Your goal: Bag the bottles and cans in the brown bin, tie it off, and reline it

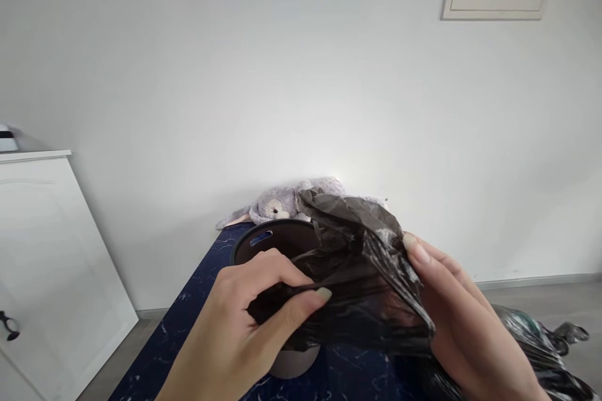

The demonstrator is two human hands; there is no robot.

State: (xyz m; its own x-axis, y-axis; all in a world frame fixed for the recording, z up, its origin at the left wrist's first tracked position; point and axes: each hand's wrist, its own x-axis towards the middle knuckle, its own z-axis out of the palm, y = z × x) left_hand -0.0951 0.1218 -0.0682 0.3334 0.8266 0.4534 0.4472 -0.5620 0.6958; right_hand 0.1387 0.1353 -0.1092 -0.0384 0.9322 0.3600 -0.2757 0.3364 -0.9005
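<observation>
A thin black plastic bag [348, 301] is stretched between my two hands. My left hand [263, 307] pinches its near edge between thumb and forefinger. On the other side, my right hand [451, 294] grips the bag's gathered right end, thumb on top and the other fingers behind the plastic. Beyond and below the bag stands a dark round trash can [273, 235] with a slot handle near its rim. The bag and my left hand cover much of the can.
The can stands on a dark blue marbled table [188, 301]. A grey plush toy [277, 200] lies behind it by the wall. At lower right is another black plastic bag [540, 344], bulging. A white cabinet [56, 269] stands at left.
</observation>
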